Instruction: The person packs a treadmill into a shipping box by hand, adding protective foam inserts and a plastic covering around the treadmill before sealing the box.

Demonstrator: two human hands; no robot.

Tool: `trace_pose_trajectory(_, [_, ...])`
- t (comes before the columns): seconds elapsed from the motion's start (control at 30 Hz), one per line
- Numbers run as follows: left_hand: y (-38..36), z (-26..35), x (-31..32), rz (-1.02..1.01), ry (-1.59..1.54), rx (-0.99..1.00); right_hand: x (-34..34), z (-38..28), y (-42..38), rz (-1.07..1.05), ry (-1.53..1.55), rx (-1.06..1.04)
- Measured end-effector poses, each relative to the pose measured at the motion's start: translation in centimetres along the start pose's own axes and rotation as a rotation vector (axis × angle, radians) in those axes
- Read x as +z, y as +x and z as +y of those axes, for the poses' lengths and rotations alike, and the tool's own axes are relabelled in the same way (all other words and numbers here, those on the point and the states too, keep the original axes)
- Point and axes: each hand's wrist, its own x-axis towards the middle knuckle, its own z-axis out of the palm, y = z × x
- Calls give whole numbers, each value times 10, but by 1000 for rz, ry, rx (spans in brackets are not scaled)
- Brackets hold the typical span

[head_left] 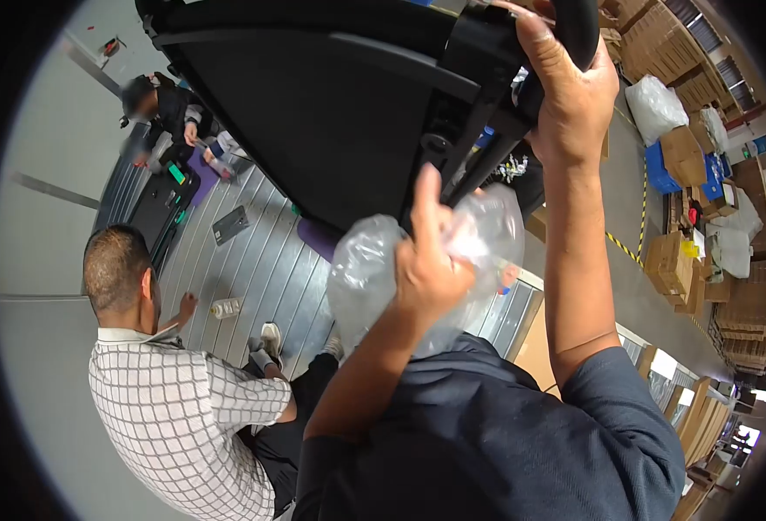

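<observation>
A large black frame with a flat dark panel, which looks like a treadmill (305,113), stands tilted in front of me. High on the right, my right hand (578,100) is wrapped around a black bar (577,35) beside it. Lower down, my left hand (435,265) holds a crumpled clear plastic bag (366,269) in its curled fingers. The left index finger is stretched up, near a round black knob (436,143) on the frame's side; whether it touches cannot be made out. The bag hangs on both sides of that hand, against my dark shirt.
A person in a checked shirt (174,417) sits close at left. Another person (170,113) works farther back beside a black machine (161,208). A dark flat plate (230,225) and a small bottle (226,308) lie on the slatted metal floor. Cartons (671,265) stand at right.
</observation>
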Motion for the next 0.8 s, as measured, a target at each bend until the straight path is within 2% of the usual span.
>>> trace_pose_trajectory(0.07, [12,0,5,54,62,139,-8,-11,-7,-15,-4,26])
trace_pose_trajectory(0.13, [13,3,12,-11,139,201,-10,-26,-12,-40,34,31])
trace_pose_trajectory(0.3, [-14,23,51,78,114,270,-49,-37,-18,-5,-17,-16])
trace_pose_trajectory(0.4, [-27,37,61,4,121,372,-73,-48,-23,-2,-37,-17])
trace_pose_trajectory(0.47, [-38,38,60,2,90,355,-77,-55,-28,-1,-15,0])
trace_pose_trajectory(0.53, [-50,41,69,84,5,220,-80,-74,-32,3,23,45])
trace_pose_trajectory(0.57, [-48,42,77,176,-133,134,-85,-73,-31,-16,43,33])
trace_pose_trajectory(0.63, [-39,53,79,131,21,229,-100,-74,-34,-60,77,10])
trace_pose_trajectory(0.7, [-34,57,84,98,138,312,-108,-62,-31,-12,41,1])
trace_pose_trajectory(0.8, [-45,46,108,166,183,368,-118,-60,-39,17,22,17])
